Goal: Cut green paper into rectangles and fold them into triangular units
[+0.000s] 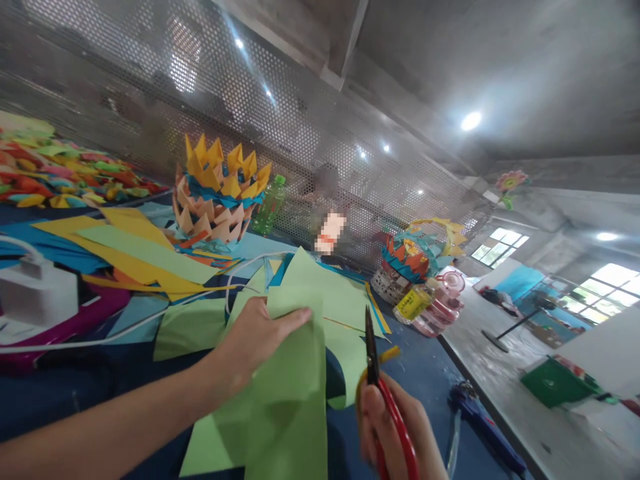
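My left hand (255,347) is closed on a sheet of light green paper (287,413), the thumb lying on top and the other fingers hidden beneath it. More green sheets lie under and behind the held one. To the right, my right hand (395,427) grips a pair of scissors (383,393) with red handles and dark blades. The blades point up and look closed, apart from the paper. A yellowish strip (390,355) shows beside the scissors at my right hand's fingers.
A folded-paper basket (220,193) and a green bottle (271,205) stand behind. A second paper basket (405,260) and a pink bottle (443,303) are at the right. A blue glue gun (487,427) lies near the table edge. A white charger (40,293) with cable sits left.
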`<action>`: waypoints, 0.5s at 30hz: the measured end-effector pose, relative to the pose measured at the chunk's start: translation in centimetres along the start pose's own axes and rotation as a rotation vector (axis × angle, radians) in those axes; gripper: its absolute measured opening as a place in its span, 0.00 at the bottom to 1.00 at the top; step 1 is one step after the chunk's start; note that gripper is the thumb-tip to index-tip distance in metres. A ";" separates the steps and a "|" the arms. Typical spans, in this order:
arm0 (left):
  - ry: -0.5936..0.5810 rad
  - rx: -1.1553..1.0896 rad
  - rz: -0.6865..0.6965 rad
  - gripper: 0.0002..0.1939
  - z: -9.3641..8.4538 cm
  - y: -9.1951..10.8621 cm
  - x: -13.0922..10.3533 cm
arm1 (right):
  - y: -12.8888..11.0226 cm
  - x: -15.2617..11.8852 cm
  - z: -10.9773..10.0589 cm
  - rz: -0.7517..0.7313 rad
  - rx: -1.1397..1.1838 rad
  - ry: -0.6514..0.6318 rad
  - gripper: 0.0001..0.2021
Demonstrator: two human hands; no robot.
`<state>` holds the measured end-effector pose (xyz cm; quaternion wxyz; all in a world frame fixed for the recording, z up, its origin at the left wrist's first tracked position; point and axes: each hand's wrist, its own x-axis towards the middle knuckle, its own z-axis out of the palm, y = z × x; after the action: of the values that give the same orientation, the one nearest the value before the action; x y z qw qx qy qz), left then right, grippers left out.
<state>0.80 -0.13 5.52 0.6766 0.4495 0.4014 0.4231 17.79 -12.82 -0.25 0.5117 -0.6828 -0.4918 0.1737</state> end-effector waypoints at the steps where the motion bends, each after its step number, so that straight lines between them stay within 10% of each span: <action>1: 0.002 -0.002 -0.008 0.06 0.0 0.2 0.1 | 0.2 0.2 -1.1 0.021 -0.053 -0.033 0.28; 8: -0.024 -0.019 -0.118 0.07 0.0 1.0 0.7 | 2.7 3.1 -7.7 0.018 -0.781 -0.041 0.20; 15: -0.101 -0.011 -0.290 0.13 -0.4 0.3 1.3 | 4.3 3.9 -7.6 0.091 -1.115 -0.105 0.15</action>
<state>0.77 1.23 5.53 0.7523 0.4038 0.4255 0.3000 27.33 -13.45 0.23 0.0401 -0.8610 -0.5039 -0.0569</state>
